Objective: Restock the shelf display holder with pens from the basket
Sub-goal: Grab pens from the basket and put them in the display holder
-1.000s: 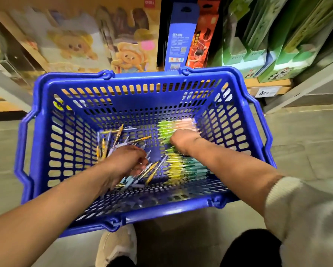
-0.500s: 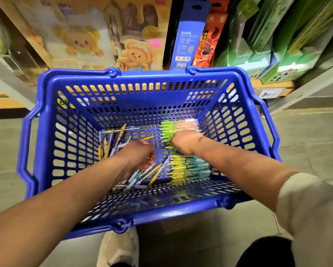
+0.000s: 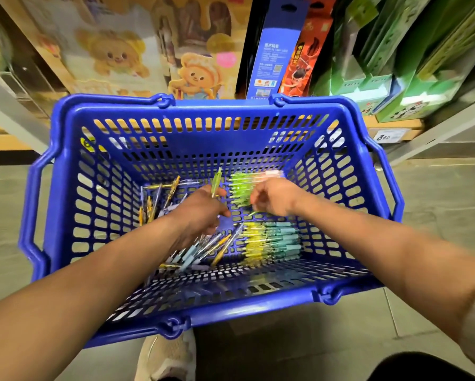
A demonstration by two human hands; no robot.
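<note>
Blue basket holds the pens. Our left hand pinches one green pen upright; our right hand curls over the green row, grip unclear. We should gather matching pens, tips aligned, before lifting.

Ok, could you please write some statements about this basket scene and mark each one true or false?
1. The left hand holds a green pen. True.
2. The basket is red. False: it is blue.
3. The right hand is inside the basket too. True.
4. The basket holds no other pens. False: loose pens and a yellow-teal bundle lie on its bottom.
</note>
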